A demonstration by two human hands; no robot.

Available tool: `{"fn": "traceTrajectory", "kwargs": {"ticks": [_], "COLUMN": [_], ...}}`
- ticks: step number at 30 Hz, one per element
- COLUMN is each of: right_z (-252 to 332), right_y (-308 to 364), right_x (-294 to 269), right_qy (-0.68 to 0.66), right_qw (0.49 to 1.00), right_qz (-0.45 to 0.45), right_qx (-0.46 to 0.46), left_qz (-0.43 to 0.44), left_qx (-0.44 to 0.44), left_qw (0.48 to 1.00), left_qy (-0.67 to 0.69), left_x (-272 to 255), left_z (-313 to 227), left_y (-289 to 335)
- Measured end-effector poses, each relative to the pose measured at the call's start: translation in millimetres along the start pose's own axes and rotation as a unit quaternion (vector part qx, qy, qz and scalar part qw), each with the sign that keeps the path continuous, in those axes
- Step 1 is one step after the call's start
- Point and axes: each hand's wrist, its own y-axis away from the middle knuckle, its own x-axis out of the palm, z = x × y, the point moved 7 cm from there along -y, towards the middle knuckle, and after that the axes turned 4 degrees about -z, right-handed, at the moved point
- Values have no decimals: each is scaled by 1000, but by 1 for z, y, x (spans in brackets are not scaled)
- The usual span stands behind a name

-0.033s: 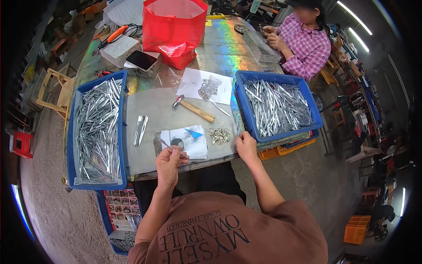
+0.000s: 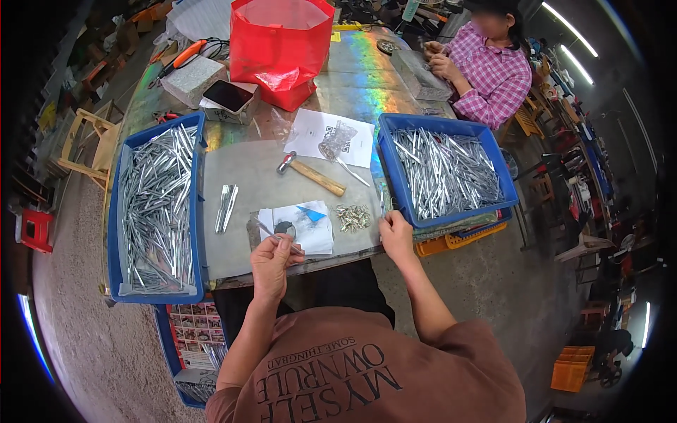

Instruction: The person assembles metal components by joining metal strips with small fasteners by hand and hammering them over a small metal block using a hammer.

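My left hand (image 2: pixel 271 266) pinches a slim silvery metal piece (image 2: pixel 266 230) over the left side of a stack of white paper (image 2: pixel 319 236). A dark round patch and a blue triangle show on that stack. My right hand (image 2: pixel 397 236) is closed at the table's front edge, below the right blue tray (image 2: pixel 386 144). A thin metal strip (image 2: pixel 383 199) rises from its fingertips. Between the hands lies a pile of small shiny metal parts (image 2: pixel 352 218). Farther left, several flat metal pieces (image 2: pixel 226 209) lie side by side.
A wooden-handled hammer (image 2: pixel 317 176) lies beyond the paper stack. The left blue tray (image 2: pixel 199 233) and the right one hold many slim metal pieces. Behind are a red bag (image 2: pixel 278 46) and a phone (image 2: pixel 227 96). A person in a checked shirt (image 2: pixel 493 74) works at the far right.
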Motion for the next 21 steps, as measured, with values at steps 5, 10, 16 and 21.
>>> {"fn": "traceTrajectory", "kwargs": {"ticks": [5, 10, 16, 21], "right_z": [22, 62, 84, 105], "right_y": [16, 33, 56, 62], "right_x": [1, 8, 22, 16], "right_qy": [-322, -425, -442, -422], "right_qw": [941, 879, 852, 869], "right_qz": [70, 191, 260, 255], "right_qx": [78, 101, 105, 35], "left_qz": [41, 113, 143, 150], "left_qx": [-10, -12, -44, -13], "left_qw": [998, 988, 979, 980], "left_qy": [-35, -101, -135, -132], "left_x": [12, 32, 41, 43], "left_z": [2, 6, 13, 15], "left_y": [7, 17, 29, 33]}}
